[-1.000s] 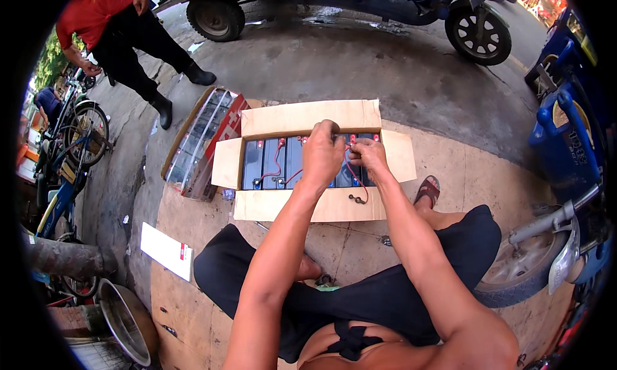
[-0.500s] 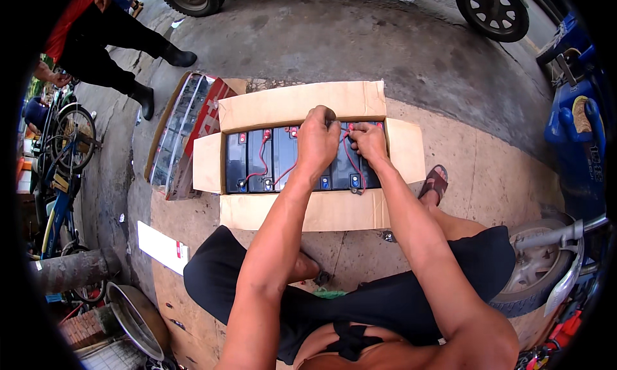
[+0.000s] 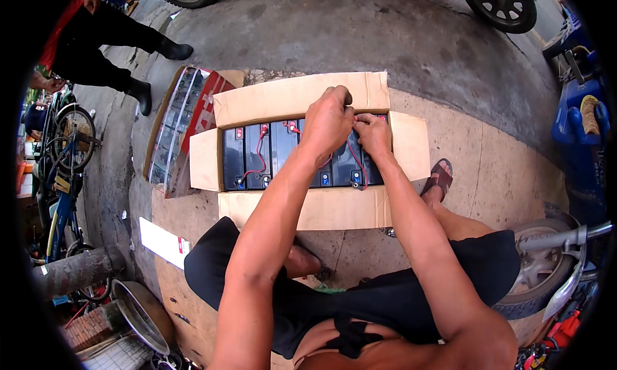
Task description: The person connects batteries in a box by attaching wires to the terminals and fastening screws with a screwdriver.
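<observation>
An open cardboard carton (image 3: 302,212) in front of me holds a row of black batteries (image 3: 283,154). Short red wires run across their tops; one red wire (image 3: 355,155) leads up to my fingers on the right side. My right hand (image 3: 375,137) is closed in a pinch at that wire's far end, close to a red-marked terminal. Beside it my left hand (image 3: 328,126) is raised over the batteries, its fingers curled closed. What the left hand holds, if anything, is hidden behind the knuckles.
A second carton of batteries (image 3: 180,129) leans on the left. A white card (image 3: 160,241) lies by my left knee. Further left are bicycles (image 3: 72,138) and a metal basin (image 3: 143,315). A person in black boots (image 3: 140,95) stands far left; a wheel (image 3: 530,261) is at my right.
My left hand has shifted slightly right and up, closer to my right hand. The right hand stays at the wire's end. The whole view has tilted a little.
</observation>
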### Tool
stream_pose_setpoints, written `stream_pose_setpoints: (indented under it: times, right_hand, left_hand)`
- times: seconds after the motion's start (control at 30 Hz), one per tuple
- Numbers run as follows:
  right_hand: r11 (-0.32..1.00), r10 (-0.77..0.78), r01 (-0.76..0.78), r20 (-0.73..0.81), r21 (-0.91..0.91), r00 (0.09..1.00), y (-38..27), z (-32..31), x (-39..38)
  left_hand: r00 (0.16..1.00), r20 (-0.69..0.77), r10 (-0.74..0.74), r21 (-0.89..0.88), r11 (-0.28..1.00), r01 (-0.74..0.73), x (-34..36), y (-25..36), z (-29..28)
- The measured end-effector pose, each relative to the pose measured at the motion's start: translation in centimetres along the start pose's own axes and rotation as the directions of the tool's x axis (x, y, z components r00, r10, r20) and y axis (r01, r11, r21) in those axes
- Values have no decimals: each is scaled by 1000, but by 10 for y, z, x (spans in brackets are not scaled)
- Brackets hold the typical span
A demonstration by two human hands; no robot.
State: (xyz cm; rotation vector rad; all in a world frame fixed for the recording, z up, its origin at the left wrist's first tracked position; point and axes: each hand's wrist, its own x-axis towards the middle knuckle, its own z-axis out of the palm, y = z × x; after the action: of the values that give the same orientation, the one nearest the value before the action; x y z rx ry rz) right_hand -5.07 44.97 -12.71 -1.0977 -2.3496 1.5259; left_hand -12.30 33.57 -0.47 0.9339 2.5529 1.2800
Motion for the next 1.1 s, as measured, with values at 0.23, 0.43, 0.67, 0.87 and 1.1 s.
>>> stream_pose_setpoints:
  times: [0.23,0.43,0.67,0.87,1.1]
  right_hand:
    - [986,-24,30,41,-162,999,-10,-5,-3]
    - [992,-20,16,-32,-123,999,-10,-10,-12]
    - [874,-342,218,231,434,911,-53,-48,-17]
    - [906,-381,317,215,281,899,-46,-49,-6]
    - [889,-397,373,43,265,917,-43,-37,-17]
  left_hand:
    - [934,352,57,182,975,-129,25,11,-7]
    - [915,392,-97,397,915,-73,35,40,-12]
    - [904,410,119,363,888,-281,35,28,-4]
    - [925,379,5,422,889,-178,32,34,-5]
    - [954,296,-45,520,845,-122,30,36,7]
